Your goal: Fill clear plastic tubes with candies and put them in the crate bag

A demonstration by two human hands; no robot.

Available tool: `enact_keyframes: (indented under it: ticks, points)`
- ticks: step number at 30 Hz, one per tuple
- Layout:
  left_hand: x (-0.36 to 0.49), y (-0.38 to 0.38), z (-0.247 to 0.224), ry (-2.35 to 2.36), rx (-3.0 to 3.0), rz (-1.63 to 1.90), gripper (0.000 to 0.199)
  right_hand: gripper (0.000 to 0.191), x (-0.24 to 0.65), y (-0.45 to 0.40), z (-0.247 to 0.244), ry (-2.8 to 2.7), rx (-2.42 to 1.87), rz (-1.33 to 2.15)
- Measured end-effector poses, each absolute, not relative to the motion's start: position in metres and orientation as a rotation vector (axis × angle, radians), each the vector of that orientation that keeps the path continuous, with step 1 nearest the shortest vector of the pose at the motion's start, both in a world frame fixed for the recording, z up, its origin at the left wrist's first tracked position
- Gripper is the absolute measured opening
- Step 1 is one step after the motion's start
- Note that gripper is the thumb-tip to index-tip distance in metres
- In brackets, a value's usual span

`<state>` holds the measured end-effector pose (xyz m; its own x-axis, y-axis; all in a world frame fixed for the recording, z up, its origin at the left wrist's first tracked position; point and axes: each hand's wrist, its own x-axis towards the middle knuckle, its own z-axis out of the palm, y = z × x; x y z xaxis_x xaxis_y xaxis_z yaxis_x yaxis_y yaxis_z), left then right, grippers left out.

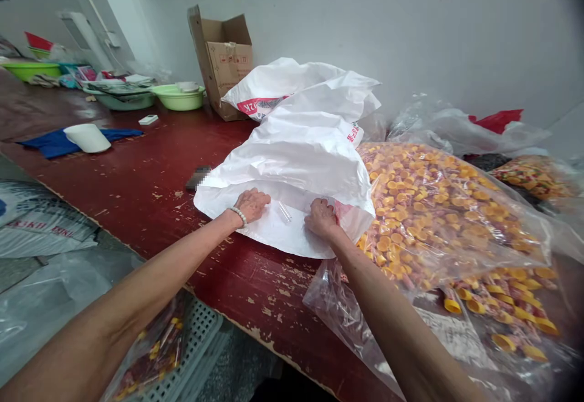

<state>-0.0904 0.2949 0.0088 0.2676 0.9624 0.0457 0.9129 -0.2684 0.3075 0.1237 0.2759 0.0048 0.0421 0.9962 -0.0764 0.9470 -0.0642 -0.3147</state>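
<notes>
A large white woven sack (296,152) lies on the red table, its near end spread flat. My left hand (252,204), with a beaded bracelet at the wrist, rests on that near part with curled fingers; whatever is under them is hidden. To its right my right hand (321,216) presses on the sack with bent fingers, and what it may grip cannot be made out. Between the hands lie small clear tubes (285,211) on the white surface. Just right of the sack is a clear plastic bag full of yellow-rimmed pieces (420,201).
The worn red table (159,189) holds an open cardboard box (230,64), a green basin (177,98), a white cup (87,138) on blue cloth and more plastic bags at the right. Below the near edge stands a perforated crate (196,335).
</notes>
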Motion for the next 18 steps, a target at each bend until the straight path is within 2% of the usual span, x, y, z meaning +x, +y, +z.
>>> enact_keyframes:
  ticks: [3, 7, 11, 18]
  points:
    - [-0.084, 0.294, 0.009, 1.913, 2.137, 0.430, 0.021, 0.043, 0.126, 0.279, 0.003, -1.950, -2.038, 0.519]
    - [-0.059, 0.297, 0.003, 1.980, 1.922, 0.432, 0.036, 0.051, 0.121, 0.284, -0.002, -1.905, -1.880, 0.616]
    - [-0.038, 0.298, -0.001, 2.027, 1.837, 0.437, 0.052, 0.043, 0.112, 0.285, -0.009, -1.801, -1.758, 0.726]
    - [-0.029, 0.270, -0.011, 1.678, 1.813, 0.681, 0.039, 0.034, 0.110, 0.279, -0.020, -1.394, -1.504, 0.911]
